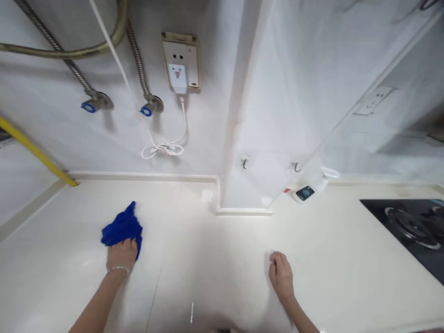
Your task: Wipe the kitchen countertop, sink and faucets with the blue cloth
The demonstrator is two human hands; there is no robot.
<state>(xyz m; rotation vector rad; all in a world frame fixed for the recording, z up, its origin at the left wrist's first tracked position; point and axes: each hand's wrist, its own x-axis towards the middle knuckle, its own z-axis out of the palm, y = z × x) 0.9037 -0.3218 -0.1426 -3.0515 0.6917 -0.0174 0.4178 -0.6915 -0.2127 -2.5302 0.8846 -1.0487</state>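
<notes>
My left hand presses down on a crumpled blue cloth lying on the cream countertop, fingers closed over its near edge; a thin bracelet circles the wrist. My right hand rests on the counter to the right, fingers curled under, with nothing visible in it.
A white spray bottle lies against the wall corner. A black gas hob sits at the right. On the wall are a socket with a white charger, its cable, two blue-tagged valves with hoses, and a yellow pipe.
</notes>
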